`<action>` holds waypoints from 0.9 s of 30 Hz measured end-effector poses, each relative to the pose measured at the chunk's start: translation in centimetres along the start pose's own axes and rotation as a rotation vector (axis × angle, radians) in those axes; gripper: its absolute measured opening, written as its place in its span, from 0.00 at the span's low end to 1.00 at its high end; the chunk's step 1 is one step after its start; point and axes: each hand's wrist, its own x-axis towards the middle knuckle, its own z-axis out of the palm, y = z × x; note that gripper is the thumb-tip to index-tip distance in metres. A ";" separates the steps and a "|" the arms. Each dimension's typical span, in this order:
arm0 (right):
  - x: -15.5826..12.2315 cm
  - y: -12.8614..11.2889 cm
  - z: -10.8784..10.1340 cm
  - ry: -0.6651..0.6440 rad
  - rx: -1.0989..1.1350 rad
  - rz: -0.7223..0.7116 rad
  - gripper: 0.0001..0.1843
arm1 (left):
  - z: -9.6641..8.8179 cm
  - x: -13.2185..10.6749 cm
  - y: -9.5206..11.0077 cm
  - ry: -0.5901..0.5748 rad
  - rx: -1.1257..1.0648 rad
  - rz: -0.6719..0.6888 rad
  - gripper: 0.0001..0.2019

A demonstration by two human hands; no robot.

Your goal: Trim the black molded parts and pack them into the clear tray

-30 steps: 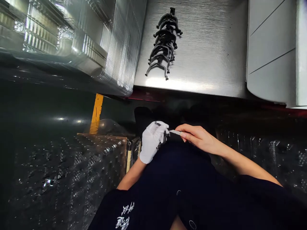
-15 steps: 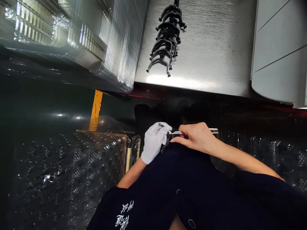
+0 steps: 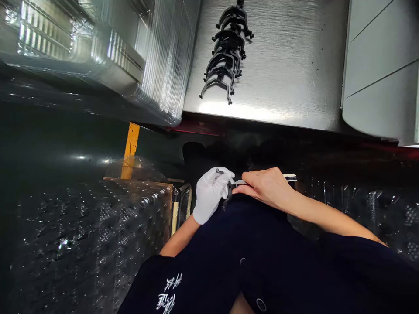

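My left hand (image 3: 212,192), in a white glove, is closed round a black bracket (image 3: 229,190). One curved leg of the bracket points down in front of my dark shirt, and part of it is hidden by my fingers. My bare right hand (image 3: 266,185) grips a slim utility knife (image 3: 290,178), its pale handle end sticking out behind the palm. The knife's grey blade lies against the bracket, between my right thumb and the gloved fingers. Both hands meet low in front of my body.
Several similar black brackets (image 3: 225,56) lie in an overlapping row on the metal table (image 3: 288,78). Stacked clear plastic trays (image 3: 157,74) stand at its left, pale panels (image 3: 382,87) at its right. Plastic-covered boxes (image 3: 98,231) flank me below.
My right hand has shifted slightly left with the knife, nearer the gloved fingers, and the bracket's short stem is now more covered. My left hand has hardly moved.
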 end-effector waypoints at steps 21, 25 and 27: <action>-0.2 -0.3 0.8 0.186 -0.146 -0.104 0.33 | -0.3 0.0 -0.1 0.011 0.027 0.018 0.06; -0.1 -0.3 0.8 0.169 -0.153 -0.105 0.34 | -0.3 0.0 -0.1 0.007 0.043 -0.002 0.07; -0.1 -0.3 0.8 0.165 -0.154 -0.105 0.34 | -0.4 -0.1 -0.1 0.009 0.050 -0.003 0.07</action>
